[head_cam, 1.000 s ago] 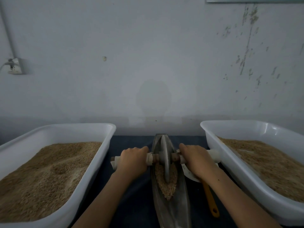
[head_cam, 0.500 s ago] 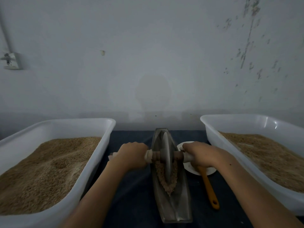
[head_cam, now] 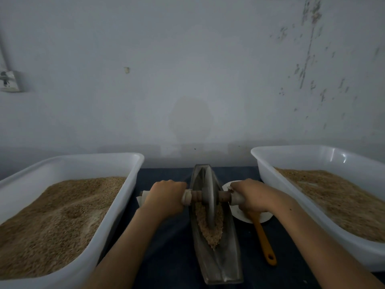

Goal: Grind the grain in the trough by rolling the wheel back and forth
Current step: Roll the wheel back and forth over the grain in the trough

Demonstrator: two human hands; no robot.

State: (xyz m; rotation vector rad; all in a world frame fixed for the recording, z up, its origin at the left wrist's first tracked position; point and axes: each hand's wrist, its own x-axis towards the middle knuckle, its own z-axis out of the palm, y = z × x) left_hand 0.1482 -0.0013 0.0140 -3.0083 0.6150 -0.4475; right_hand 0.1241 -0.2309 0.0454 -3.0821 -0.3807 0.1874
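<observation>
A: While the stock is being listed, what sits at the middle of the counter [head_cam: 166, 257]?

B: Item one: trough [head_cam: 218, 265], narrow, boat-shaped, dull metal, lying lengthwise away from the person. Item two: wheel [head_cam: 209, 197], thin disc, standing upright in the trough's groove toward its far half. Item three: grain [head_cam: 210, 232], a tan heap in the groove, mostly on the near side of the wheel.

A: And the axle?

B: Item four: axle [head_cam: 196, 196], a brown bar through the wheel's hub, crossing the trough, with pale sleeves at each end. Left hand [head_cam: 164, 198] wraps its fingers round the left sleeve; right hand [head_cam: 251, 195] wraps round the right sleeve. Both closed firmly, knuckles up.

A: Handling notes?

B: Judged heavy and rigid: a metal disc on a hard groove, likely to roll freely and to tip sideways if one side is pressed harder. Best held where it is held now, on both sleeves, evenly, clear of the rim. Grain is loose and light; it may creep up the trough walls or spill over.

A: Remainder?

B: Left tub [head_cam: 68, 165] and right tub [head_cam: 312, 155], white plastic, each holding tan grain. White dish [head_cam: 260, 217] just right of the trough, partly under the right hand. Orange-handled tool [head_cam: 263, 238] with its head on the dish; the head's type cannot be told.
</observation>
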